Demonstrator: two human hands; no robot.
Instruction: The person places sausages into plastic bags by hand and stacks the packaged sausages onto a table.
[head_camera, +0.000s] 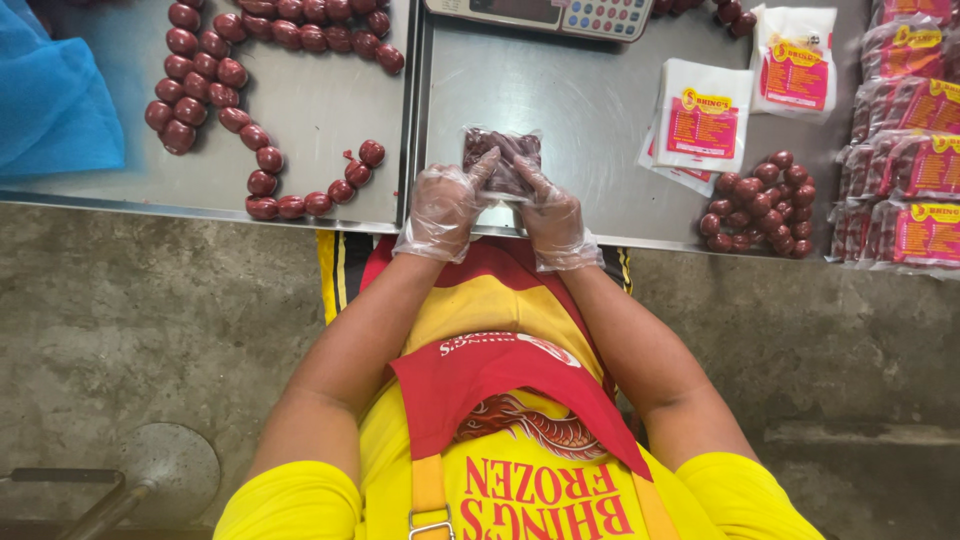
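A clear plastic bag of dark red round sausages (497, 150) lies near the front edge of the steel table (580, 110). Both my hands wear thin clear plastic gloves. My left hand (444, 205) grips the bag's near left side, fingers on top of it. My right hand (550, 210) holds the near right side, index finger stretched across the bag. The bag's near half is hidden under my fingers.
A long chain of linked red sausages (215, 85) lies on the left tabletop. A loose sausage pile (762, 200), empty printed bags (705, 125) and stacked filled packs (915, 170) sit to the right. A weighing scale (545, 15) stands at the back, a blue cloth (55, 95) far left.
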